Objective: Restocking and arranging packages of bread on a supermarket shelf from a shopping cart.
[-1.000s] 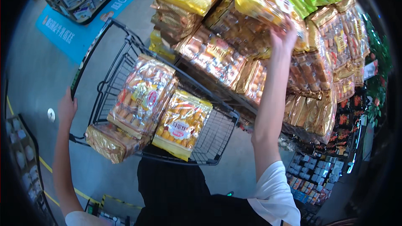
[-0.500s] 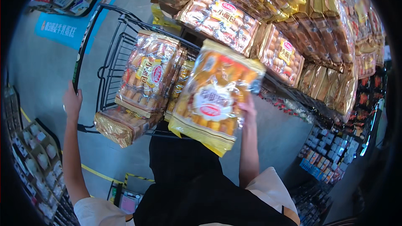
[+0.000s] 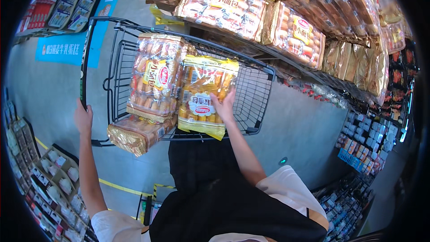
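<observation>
Honestly, the trick here is settling the yellow-ended bread pack [image 3: 202, 93] without squashing it: I'd guide it by the edge, let its flat side take the weight and keep the palm off the soft rolls. The right hand [image 3: 226, 105] is at the pack's right side, thumb and fingers spread over the wrapper; can't tell if it's properly gripping or just resting. The left hand [image 3: 83, 118] is wrapped around the cart handle [image 3: 85, 62], well apart from the other, and makes a good anchor against the cart rolling. The pack itself lies face up in the shopping cart [image 3: 248, 87], right beside the upper gold-ended bread pack [image 3: 156, 78], and I reckon flat is safest so it won't slip over the near rim. Counting from close up: two white sleeves [image 3: 293, 190], two hands, one cart. Inside I get one yellow-ended pack and two gold-ended ones, the second being the lower gold-ended bread pack [image 3: 139, 135] at the handle end; anything hidden underneath, no clue. Past the cart, two roll packs [image 3: 224, 6] lie face-on. The row of gold-wrapped packs [image 3: 356, 69] to their right overlaps too much to count. Further out, one blue floor banner [image 3: 58, 50], upper left, next to one rack of boxes [image 3: 67, 4].
</observation>
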Demonstrator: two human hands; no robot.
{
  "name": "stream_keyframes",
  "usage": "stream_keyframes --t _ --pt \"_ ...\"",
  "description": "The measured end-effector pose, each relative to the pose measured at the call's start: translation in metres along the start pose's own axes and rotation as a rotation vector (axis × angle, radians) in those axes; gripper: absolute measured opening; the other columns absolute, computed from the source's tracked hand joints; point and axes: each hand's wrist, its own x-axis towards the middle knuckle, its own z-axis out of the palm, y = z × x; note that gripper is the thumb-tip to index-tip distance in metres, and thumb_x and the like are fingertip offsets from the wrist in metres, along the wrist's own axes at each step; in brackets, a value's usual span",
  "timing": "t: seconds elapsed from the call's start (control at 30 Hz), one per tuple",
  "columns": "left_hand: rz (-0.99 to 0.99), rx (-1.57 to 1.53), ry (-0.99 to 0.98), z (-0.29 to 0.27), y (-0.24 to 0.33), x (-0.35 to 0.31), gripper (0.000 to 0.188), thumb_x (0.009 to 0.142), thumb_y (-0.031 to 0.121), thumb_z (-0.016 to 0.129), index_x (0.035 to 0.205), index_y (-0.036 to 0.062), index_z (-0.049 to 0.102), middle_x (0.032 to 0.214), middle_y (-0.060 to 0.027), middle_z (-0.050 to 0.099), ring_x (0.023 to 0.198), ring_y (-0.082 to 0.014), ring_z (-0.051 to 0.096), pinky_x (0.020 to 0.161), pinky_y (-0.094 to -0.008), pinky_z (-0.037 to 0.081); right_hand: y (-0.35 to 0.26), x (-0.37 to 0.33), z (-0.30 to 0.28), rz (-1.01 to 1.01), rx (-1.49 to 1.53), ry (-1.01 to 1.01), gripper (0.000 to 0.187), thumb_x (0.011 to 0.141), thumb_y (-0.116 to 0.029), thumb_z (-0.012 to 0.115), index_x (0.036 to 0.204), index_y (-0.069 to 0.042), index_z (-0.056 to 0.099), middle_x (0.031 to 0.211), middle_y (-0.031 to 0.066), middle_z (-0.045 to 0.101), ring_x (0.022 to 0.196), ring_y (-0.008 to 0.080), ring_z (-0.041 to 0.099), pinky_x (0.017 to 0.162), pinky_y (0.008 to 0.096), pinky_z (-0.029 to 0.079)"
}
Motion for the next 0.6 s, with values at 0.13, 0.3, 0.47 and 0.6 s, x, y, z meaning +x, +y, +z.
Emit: stream_keyframes --t 0.13,0.3,0.47,0.6 --pt "0.007 0.006 -0.006 0.001 0.001 0.001 0.041 0.083 0.020 0.056 0.121 0.0060 0.047 0.073 -0.0211 0.064 0.067 -0.0408 0.062 0.059 -0.0498 0.049 -0.019 -0.007 -0.006 0.123 -0.122 -0.144 0.113 0.074 -0.053 0.072 0.143 0.009 0.008 0.146 0.0392 0.002 0.139 0.0483 0.006 0.113 0.0483 0.014" --pt "0.046 -0.016 0.056 0.011 -0.014 -0.001 0.044 0.083 0.021 0.057 0.123 0.0080 0.046 0.072 -0.0208 0.064 0.066 -0.0405 0.062 0.058 -0.0492 0.048 -0.014 -0.021 -0.013 0.030 0.041 -0.013 0.107 0.074 -0.046 0.075 0.143 0.007 0.012 0.146 0.0384 0.006 0.138 0.0471 0.014 0.112 0.0439 0.021" --pt "0.041 0.001 0.047 0.004 -0.002 0.001 0.043 0.083 0.022 0.058 0.123 0.0111 0.044 0.073 -0.0203 0.064 0.067 -0.0406 0.062 0.058 -0.0494 0.048 0.007 -0.019 -0.012 -0.036 0.161 -0.024 0.088 0.078 -0.032 0.074 0.138 0.007 0.023 0.142 0.0349 0.026 0.135 0.0482 0.022 0.112 0.0472 0.021" --pt "0.013 0.030 0.008 -0.005 0.001 -0.005 0.039 0.083 0.022 0.058 0.118 0.0107 0.044 0.072 -0.0200 0.064 0.067 -0.0405 0.062 0.057 -0.0488 0.048 -0.064 -0.033 -0.033 -0.452 -0.318 0.152 0.070 0.079 -0.021 0.070 0.136 -0.001 0.035 0.146 0.0259 0.025 0.132 0.0493 0.026 0.109 0.0563 0.022"
